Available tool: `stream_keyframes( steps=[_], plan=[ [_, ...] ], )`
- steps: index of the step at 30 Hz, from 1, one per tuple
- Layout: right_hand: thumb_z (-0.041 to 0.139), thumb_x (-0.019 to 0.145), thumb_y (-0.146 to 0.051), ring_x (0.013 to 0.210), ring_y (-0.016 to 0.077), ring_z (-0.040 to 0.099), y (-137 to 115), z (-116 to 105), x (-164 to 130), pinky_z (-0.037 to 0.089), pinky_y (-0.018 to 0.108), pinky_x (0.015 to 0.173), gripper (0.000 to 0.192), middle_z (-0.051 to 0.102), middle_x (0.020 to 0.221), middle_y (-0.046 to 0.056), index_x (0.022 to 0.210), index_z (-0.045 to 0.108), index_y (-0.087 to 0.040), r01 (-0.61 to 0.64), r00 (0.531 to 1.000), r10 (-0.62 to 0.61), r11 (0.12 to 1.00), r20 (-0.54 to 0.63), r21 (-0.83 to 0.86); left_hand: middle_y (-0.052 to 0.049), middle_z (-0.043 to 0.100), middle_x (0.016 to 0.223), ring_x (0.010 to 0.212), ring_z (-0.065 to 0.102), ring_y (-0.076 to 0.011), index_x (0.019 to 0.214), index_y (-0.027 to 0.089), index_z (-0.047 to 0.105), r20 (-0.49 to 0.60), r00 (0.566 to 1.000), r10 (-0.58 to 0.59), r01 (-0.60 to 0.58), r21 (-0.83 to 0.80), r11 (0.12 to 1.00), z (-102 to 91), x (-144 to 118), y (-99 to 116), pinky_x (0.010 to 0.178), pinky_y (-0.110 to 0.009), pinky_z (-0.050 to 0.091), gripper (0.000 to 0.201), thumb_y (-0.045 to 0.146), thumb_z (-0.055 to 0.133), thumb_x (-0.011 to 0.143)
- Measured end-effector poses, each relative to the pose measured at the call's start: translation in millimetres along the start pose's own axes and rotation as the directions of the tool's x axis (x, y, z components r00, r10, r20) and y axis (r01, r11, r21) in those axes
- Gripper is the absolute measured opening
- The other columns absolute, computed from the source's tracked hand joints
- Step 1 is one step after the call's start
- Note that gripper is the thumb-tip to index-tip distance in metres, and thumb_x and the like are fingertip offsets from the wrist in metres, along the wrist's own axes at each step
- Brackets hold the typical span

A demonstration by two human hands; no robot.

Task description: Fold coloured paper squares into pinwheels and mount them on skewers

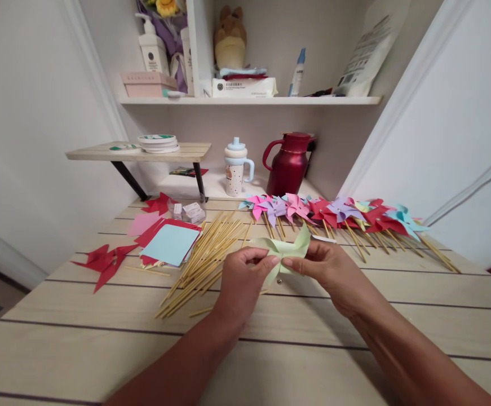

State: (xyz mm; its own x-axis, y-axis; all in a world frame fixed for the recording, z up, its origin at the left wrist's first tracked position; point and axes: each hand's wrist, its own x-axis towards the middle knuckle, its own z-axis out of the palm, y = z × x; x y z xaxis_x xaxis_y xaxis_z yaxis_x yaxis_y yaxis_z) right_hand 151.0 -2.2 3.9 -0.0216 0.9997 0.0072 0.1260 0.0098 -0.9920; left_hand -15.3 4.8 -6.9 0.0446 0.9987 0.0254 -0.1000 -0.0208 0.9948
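Between both hands, a little above the table, is a pale green paper pinwheel (286,250) with its corners folded in. My left hand (245,276) pinches its left side, thumb pressed near the centre. From the right, my right hand (327,269) grips it, thumb also close to the middle and fingers behind the paper. A small shiny round piece (279,281) shows just below the pinwheel. Thin wooden sticks (205,259) lie in a loose pile left of my left hand. Beyond my right hand rests a row of finished pinwheels (338,211) on sticks.
Stacked paper squares (171,243), light blue on top, lie left of the sticks. Red cut paper (105,262) sits farther left, near a clear box (188,212). A cup (235,169) and red jug (291,163) stand behind. A raised wooden stand (101,151) holds tape rolls (158,144).
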Motion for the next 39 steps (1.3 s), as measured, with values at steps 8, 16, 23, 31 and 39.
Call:
stream_keyframes(
  steps=[8,16,23,31,39],
  plan=[
    [0.083,0.067,-0.038,0.088,0.0250,0.072,0.6,-0.7,0.2,0.054,0.037,0.084,0.029,0.080,0.095,0.006,0.091,0.077,-0.022,0.003,1.000,-0.003,1.000,0.007,0.004,-0.005,0.072,0.074,0.072,0.062,-0.0181,0.071,0.016,0.076,-0.002,0.994,0.108,-0.108,0.103,0.989,0.4,-0.9,2.8,0.069,-0.028,0.047,0.011,0.027,0.075,0.070],
    [0.083,0.067,-0.035,0.085,0.0230,0.072,0.3,-1.1,0.3,0.054,0.032,0.078,0.021,0.079,0.088,0.002,0.083,0.076,-0.024,0.001,1.000,-0.001,1.000,0.011,-0.003,-0.005,0.070,0.076,0.071,0.059,-0.0161,0.077,0.014,0.073,0.058,0.998,0.035,-0.040,0.087,0.995,-0.7,-1.9,4.4,0.065,-0.026,0.045,0.017,0.029,0.075,0.069],
    [0.080,0.068,-0.033,0.084,0.0238,0.072,0.1,-2.0,-0.2,0.054,0.034,0.078,0.022,0.079,0.093,0.004,0.087,0.078,-0.023,0.019,1.000,-0.018,0.998,0.020,-0.063,0.000,0.062,0.065,0.060,0.051,-0.0119,0.071,0.016,0.070,0.060,0.998,-0.013,0.009,0.057,0.998,-1.0,0.1,3.6,0.055,-0.023,0.039,0.020,0.034,0.077,0.067],
    [0.081,0.068,-0.038,0.091,0.0274,0.073,-3.5,-2.0,-2.1,0.056,0.039,0.082,0.027,0.079,0.093,0.005,0.091,0.079,-0.024,0.012,0.998,-0.010,1.000,0.055,-0.028,-0.004,0.066,0.070,0.063,0.055,-0.0141,0.072,0.014,0.071,0.046,0.999,-0.027,0.021,0.130,0.991,0.2,-0.9,5.6,0.056,-0.024,0.041,0.022,0.036,0.075,0.067],
    [0.080,0.071,-0.034,0.089,0.0251,0.072,-9.8,-3.4,-4.8,0.054,0.035,0.081,0.023,0.080,0.093,0.003,0.091,0.079,-0.023,0.003,0.997,-0.001,1.000,0.080,-0.027,-0.005,0.070,0.073,0.063,0.058,-0.0131,0.076,0.013,0.072,0.034,0.995,-0.095,0.095,0.001,0.995,6.3,-2.0,5.7,0.058,-0.023,0.044,0.021,0.031,0.076,0.066]
  ],
)
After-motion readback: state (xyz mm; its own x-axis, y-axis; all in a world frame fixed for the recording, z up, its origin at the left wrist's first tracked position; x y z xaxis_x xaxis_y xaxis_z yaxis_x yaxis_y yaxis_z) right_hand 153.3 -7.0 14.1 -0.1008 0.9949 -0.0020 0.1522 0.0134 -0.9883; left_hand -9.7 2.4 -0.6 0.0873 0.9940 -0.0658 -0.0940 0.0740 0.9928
